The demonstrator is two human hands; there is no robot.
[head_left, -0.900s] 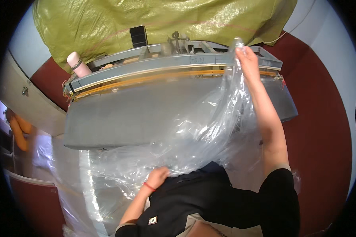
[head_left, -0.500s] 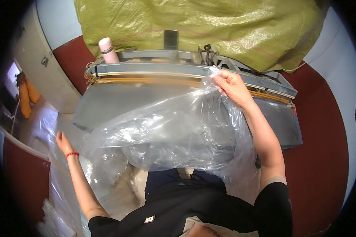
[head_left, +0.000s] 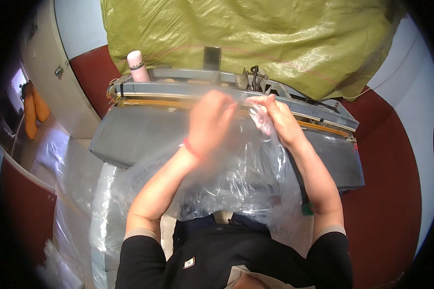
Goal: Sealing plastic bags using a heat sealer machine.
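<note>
A large sheet of clear plastic film (head_left: 236,188) drapes over the near side of the machine and down across my lap. Its gathered upper end sits in my right hand (head_left: 283,120), which is closed on it, thumb raised and forefinger pointing left. My left hand (head_left: 211,120), with a red bracelet at the wrist, is just left of the right one, above the machine's front bar. Motion smears its fingers, so whether it grips any film cannot be told. Behind both hands runs the long grey bar (head_left: 169,90) of a bench machine with orange strips beneath it.
The grey padded bench top (head_left: 130,130) lies below the bar. A pink bottle (head_left: 138,67) stands behind the bar at left, and a dark metal clamp (head_left: 255,79) at centre. A yellow-green tarp (head_left: 275,38) covers the back. More clear film (head_left: 106,212) is piled at my left.
My left hand has swung from the far left, over the loose film, up to beside my right hand. The right hand keeps its hold, slightly lower, and the spread film has sunk.
</note>
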